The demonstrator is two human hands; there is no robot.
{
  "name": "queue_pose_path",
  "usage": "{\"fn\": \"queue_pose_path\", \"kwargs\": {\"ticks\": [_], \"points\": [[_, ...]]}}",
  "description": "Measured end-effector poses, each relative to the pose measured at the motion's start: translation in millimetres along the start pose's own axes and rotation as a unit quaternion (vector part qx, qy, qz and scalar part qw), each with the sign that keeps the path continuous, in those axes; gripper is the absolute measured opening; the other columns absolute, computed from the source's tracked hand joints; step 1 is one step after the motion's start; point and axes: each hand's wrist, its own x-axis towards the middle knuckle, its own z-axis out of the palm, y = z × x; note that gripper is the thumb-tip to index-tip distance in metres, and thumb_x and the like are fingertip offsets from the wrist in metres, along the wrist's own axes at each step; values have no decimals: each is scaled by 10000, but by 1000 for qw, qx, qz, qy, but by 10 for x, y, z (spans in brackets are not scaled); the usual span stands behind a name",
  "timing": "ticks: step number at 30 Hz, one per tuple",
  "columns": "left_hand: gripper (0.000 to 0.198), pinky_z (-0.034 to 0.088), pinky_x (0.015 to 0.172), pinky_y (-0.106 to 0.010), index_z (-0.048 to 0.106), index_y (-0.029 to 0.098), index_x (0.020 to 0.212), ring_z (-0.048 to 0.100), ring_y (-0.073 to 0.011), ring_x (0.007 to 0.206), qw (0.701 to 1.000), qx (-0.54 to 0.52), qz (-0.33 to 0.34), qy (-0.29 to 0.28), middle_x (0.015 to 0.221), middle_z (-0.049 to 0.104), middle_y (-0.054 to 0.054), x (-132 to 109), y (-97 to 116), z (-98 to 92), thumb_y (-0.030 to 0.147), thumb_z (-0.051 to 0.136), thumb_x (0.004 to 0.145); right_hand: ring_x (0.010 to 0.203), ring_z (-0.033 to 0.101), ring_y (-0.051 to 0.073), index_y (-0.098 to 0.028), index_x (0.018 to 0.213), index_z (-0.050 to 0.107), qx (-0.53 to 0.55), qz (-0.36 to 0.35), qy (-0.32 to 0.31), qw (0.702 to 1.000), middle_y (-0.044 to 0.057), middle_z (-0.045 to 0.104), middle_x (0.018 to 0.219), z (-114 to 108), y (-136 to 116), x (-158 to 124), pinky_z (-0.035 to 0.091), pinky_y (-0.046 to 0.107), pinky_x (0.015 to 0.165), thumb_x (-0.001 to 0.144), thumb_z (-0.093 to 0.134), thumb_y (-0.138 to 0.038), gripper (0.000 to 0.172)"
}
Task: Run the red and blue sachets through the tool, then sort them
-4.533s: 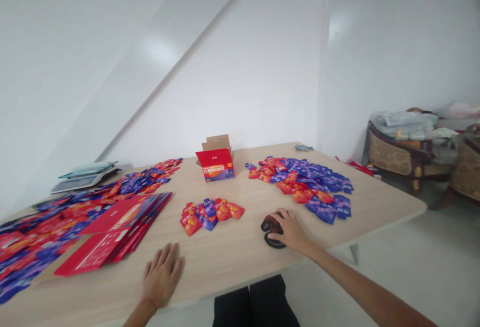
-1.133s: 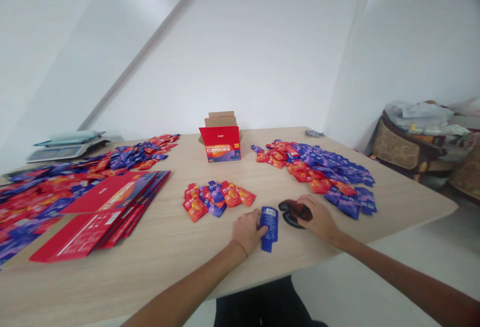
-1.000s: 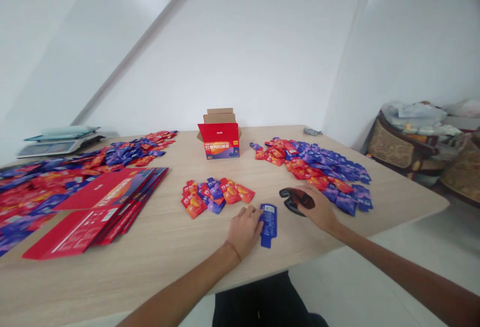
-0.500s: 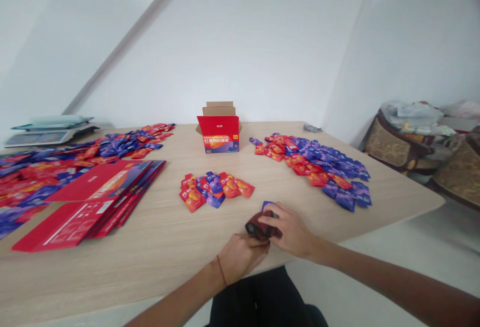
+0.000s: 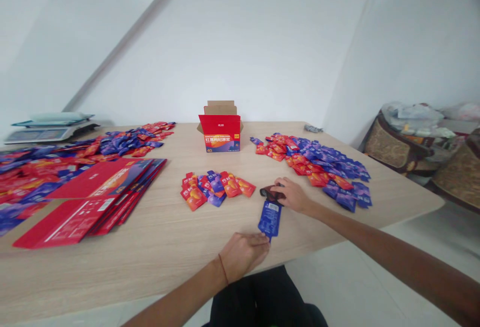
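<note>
A blue sachet (image 5: 270, 218) lies on the table near its front edge, printed side with a white label facing up. My left hand (image 5: 245, 253) is closed on the narrow near end of this sachet. At its far end my right hand (image 5: 294, 194) grips a dark brown, rolled item that looks like cloth (image 5: 272, 193); its exact kind cannot be made out. The brown roll covers the sachet's upper edge. Just left of it is a small group of red and blue sachets (image 5: 215, 187).
An open red carton (image 5: 222, 134) stands at the back middle. Flattened red cartons (image 5: 90, 202) are stacked at left, beside a large sachet heap (image 5: 33, 177) and a scale (image 5: 52, 132). More sachets (image 5: 318, 162) spread at right. Patterned chairs (image 5: 390, 139) with bags stand beyond the table (image 5: 150, 272).
My right hand has moved away from my left with the brown roll, up along the sachet. More of the blue sachet now shows between the hands. My left hand has stayed nearly in place.
</note>
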Motion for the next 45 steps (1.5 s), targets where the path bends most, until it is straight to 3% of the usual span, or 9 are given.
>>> {"fn": "queue_pose_path", "kwargs": {"ticks": [4, 6, 12, 15, 23, 28, 33, 37, 45], "points": [[269, 469, 1108, -281, 700, 190, 1159, 673, -157, 1180, 1000, 0, 3, -2, 1231, 731, -54, -4, 3, -10, 230, 458, 1050, 1072, 575, 241, -257, 1198, 700, 61, 31, 129, 989, 79, 595, 1188, -239, -185, -63, 502, 384, 932, 821, 650, -171, 390], [262, 474, 1099, -276, 702, 188, 1155, 675, -159, 1175, 1000, 5, 0, 3, 1235, 729, -53, -4, 8, -12, 231, 466, 1048, 1084, 581, 238, -269, 1218, 687, 91, 26, 148, 984, 75, 590, 1203, -323, -410, -161, 502, 377, 940, 814, 661, -177, 416], [247, 542, 994, -239, 718, 221, 1112, 717, -149, 1083, 1000, 14, -14, -8, 1159, 757, -44, 4, 18, -18, 218, 482, 1039, 1073, 562, 242, -282, 1174, 699, 88, -36, 3, 995, 67, 602, 1206, -105, -926, -450, 501, 367, 903, 780, 693, -169, 410], [254, 509, 1055, -261, 714, 204, 1132, 696, -154, 1135, 1000, 11, -7, 1, 1212, 739, -47, -1, 5, 13, 216, 478, 1040, 1081, 535, 256, -267, 1179, 701, 49, -30, -17, 998, 80, 592, 1225, 26, -824, -419, 490, 389, 909, 791, 685, -161, 402], [254, 466, 1112, -275, 695, 169, 1149, 666, -159, 1188, 1000, 17, 9, 11, 1238, 728, -43, -26, -25, 59, 224, 471, 1043, 1069, 558, 254, -260, 1197, 714, -2, 49, 7, 999, 78, 604, 1199, 150, -91, -98, 488, 373, 887, 796, 689, -171, 412], [226, 523, 1039, -285, 682, 166, 1090, 684, -173, 1119, 998, 63, 15, 1, 1163, 739, -49, -2, 27, 27, 214, 466, 1041, 991, 627, 223, -288, 1148, 741, 75, 129, 88, 985, 44, 648, 1125, 146, 71, -87, 506, 331, 849, 799, 709, -240, 354], [165, 576, 876, -367, 649, 181, 989, 665, -234, 966, 982, 126, -129, -48, 1020, 699, -67, 264, 240, -44, 338, 601, 974, 959, 652, 234, -254, 1087, 753, 122, 190, 213, 951, 50, 679, 1048, -75, 145, -146, 511, 363, 868, 820, 716, -353, 287], [474, 578, 827, -458, 630, 146, 1114, 636, -325, 1012, 945, 172, -270, -63, 1097, 661, -136, 595, 364, -34, 515, 733, 836, 942, 657, 241, -252, 1100, 748, 140, 187, 236, 943, 62, 687, 1068, -248, 149, -241, 523, 377, 857, 814, 716, -381, 316], [251, 539, 721, -357, 653, 82, 1155, 721, -273, 823, 932, 160, -296, -135, 897, 715, -170, 824, 297, -38, 150, 517, 956, 982, 658, 250, -259, 1114, 750, 143, 176, 230, 946, 64, 693, 1096, -457, 124, -494, 524, 386, 885, 824, 714, -382, 317]]}}
